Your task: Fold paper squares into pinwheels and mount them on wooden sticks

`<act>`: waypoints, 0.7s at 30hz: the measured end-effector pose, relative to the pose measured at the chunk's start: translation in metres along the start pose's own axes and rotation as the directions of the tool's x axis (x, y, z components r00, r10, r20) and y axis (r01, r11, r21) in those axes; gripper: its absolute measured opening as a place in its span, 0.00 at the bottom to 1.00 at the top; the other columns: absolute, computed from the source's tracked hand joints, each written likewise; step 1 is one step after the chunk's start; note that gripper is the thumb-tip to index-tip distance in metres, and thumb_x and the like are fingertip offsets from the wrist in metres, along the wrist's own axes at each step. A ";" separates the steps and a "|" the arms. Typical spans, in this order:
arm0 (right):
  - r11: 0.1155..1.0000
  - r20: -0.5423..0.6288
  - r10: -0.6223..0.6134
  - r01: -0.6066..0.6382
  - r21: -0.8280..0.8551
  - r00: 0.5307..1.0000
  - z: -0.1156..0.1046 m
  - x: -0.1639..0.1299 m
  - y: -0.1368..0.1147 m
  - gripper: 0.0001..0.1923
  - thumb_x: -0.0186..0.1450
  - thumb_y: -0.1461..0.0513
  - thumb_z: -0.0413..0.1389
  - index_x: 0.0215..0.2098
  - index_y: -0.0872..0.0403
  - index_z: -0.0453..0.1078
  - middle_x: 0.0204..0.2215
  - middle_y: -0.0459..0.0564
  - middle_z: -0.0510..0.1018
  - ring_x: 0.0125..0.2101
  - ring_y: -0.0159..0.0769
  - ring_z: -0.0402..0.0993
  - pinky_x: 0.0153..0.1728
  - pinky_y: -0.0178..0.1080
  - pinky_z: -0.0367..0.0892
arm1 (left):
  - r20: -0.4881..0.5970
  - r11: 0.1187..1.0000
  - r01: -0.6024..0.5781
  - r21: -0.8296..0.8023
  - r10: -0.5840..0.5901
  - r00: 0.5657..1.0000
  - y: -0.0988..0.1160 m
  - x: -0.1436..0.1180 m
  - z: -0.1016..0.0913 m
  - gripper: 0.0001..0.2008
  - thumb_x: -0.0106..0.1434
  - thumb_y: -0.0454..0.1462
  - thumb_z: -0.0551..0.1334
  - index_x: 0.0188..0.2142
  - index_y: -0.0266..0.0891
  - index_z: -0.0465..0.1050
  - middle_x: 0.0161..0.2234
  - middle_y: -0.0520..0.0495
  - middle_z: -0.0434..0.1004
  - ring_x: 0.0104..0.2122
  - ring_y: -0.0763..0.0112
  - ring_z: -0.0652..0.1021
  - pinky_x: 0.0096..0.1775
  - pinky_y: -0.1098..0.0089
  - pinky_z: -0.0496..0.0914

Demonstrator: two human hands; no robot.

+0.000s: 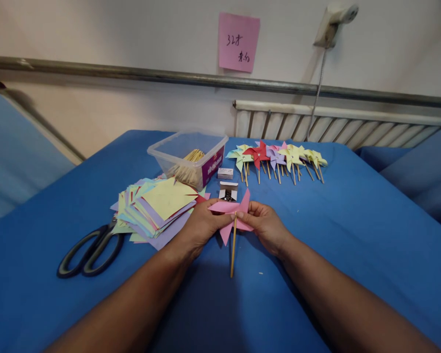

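So, head view: we see both hands meeting over the blue table [353, 235], clamped on a pink pinwheel [231, 212]. Our left hand [202, 226] pinches its left blades, our right hand [265, 224] grips the right side; the wooden stick [234, 247] hangs down between them, tip near the cloth. Just behind sits a small open box [228, 191]. Left of it we note a stack of coloured paper squares [158, 207], black scissors [91, 247], a clear tub of sticks [188, 156]. A row of finished pinwheels [277, 158] lies farther back
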State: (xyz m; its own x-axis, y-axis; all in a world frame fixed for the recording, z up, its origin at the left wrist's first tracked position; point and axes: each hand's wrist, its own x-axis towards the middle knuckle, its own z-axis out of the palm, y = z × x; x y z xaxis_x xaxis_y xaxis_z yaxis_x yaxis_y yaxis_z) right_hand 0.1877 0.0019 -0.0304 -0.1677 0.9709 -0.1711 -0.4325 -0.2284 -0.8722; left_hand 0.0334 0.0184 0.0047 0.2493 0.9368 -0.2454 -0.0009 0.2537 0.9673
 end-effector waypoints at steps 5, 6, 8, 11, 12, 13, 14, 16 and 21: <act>0.999 -0.010 0.023 -0.023 -0.043 1.000 -0.002 0.001 0.001 0.15 0.49 0.56 0.69 0.30 0.57 0.75 0.27 0.48 0.79 0.25 0.30 0.72 0.31 0.36 0.65 | -0.011 1.000 0.018 0.014 -0.018 1.000 -0.001 -0.002 0.000 0.19 0.44 0.36 0.73 0.37 0.35 0.75 0.29 0.48 0.80 0.28 0.68 0.77 0.32 0.70 0.69; 0.998 -0.011 0.023 -0.024 -0.053 1.000 -0.002 0.001 0.001 0.16 0.49 0.56 0.69 0.31 0.57 0.75 0.26 0.48 0.79 0.24 0.30 0.71 0.30 0.36 0.64 | -0.008 1.000 0.020 0.013 -0.020 1.000 -0.001 -0.002 0.000 0.19 0.44 0.36 0.73 0.37 0.35 0.74 0.29 0.48 0.80 0.28 0.68 0.77 0.32 0.70 0.69; 0.998 -0.019 0.013 -0.014 -0.067 1.000 -0.003 0.001 0.002 0.16 0.49 0.56 0.69 0.31 0.57 0.75 0.26 0.47 0.79 0.24 0.29 0.71 0.30 0.36 0.64 | 0.001 0.999 0.014 0.032 -0.014 1.000 -0.002 -0.002 -0.001 0.19 0.45 0.37 0.73 0.37 0.35 0.74 0.29 0.48 0.79 0.28 0.69 0.77 0.32 0.70 0.69; 0.997 -0.032 -0.004 0.002 -0.073 0.999 -0.003 0.001 0.003 0.16 0.50 0.56 0.68 0.31 0.58 0.75 0.26 0.48 0.79 0.24 0.29 0.71 0.30 0.36 0.64 | -0.004 0.994 -0.013 0.111 0.014 1.000 -0.002 -0.001 -0.001 0.19 0.46 0.37 0.72 0.38 0.35 0.74 0.29 0.48 0.79 0.28 0.69 0.77 0.32 0.70 0.69; 0.997 -0.039 -0.009 0.006 -0.074 0.999 -0.002 0.001 0.004 0.16 0.50 0.56 0.68 0.31 0.58 0.75 0.27 0.48 0.79 0.24 0.29 0.71 0.30 0.36 0.64 | -0.006 0.990 -0.020 0.139 0.022 1.000 -0.002 -0.001 -0.001 0.20 0.46 0.37 0.72 0.39 0.34 0.73 0.29 0.48 0.79 0.28 0.69 0.77 0.32 0.70 0.69; 0.997 -0.045 -0.013 0.009 -0.075 0.999 -0.002 0.001 0.004 0.17 0.50 0.56 0.68 0.32 0.58 0.75 0.27 0.48 0.79 0.25 0.30 0.71 0.31 0.36 0.64 | -0.006 0.986 -0.025 0.163 0.026 1.000 -0.001 -0.001 -0.001 0.20 0.46 0.37 0.71 0.39 0.34 0.73 0.30 0.47 0.79 0.28 0.68 0.77 0.32 0.70 0.69; 0.997 -0.048 -0.013 0.009 -0.078 0.999 -0.002 0.001 0.005 0.17 0.50 0.56 0.68 0.32 0.58 0.75 0.27 0.48 0.79 0.25 0.30 0.72 0.31 0.36 0.64 | -0.004 0.984 -0.027 0.177 0.028 1.000 -0.001 -0.002 -0.001 0.20 0.46 0.37 0.71 0.39 0.34 0.73 0.30 0.47 0.79 0.29 0.68 0.77 0.32 0.70 0.69; 0.996 -0.046 -0.010 0.006 -0.087 0.999 -0.002 0.001 0.005 0.17 0.50 0.56 0.68 0.33 0.58 0.75 0.27 0.48 0.79 0.25 0.30 0.72 0.31 0.37 0.64 | 0.008 0.983 -0.023 0.184 0.022 1.000 -0.001 -0.002 0.000 0.20 0.46 0.36 0.70 0.40 0.34 0.73 0.31 0.46 0.79 0.29 0.68 0.77 0.32 0.70 0.69; 0.995 -0.043 0.008 -0.012 -0.095 0.999 -0.003 0.002 0.004 0.17 0.49 0.56 0.69 0.32 0.58 0.76 0.26 0.48 0.79 0.24 0.30 0.72 0.30 0.37 0.64 | 0.010 0.986 -0.019 0.167 0.018 1.000 0.000 -0.003 0.002 0.18 0.46 0.35 0.70 0.38 0.33 0.73 0.30 0.47 0.78 0.29 0.69 0.76 0.31 0.71 0.68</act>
State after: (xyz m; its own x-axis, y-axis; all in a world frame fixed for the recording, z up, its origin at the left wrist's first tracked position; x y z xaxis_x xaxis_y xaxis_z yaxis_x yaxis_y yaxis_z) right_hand 0.1879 0.0034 -0.0355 -0.1329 0.9712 -0.1980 -0.3447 -0.2326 -0.9094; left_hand 0.0345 0.0154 0.0050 0.2589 0.9387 -0.2275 0.1559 0.1918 0.9690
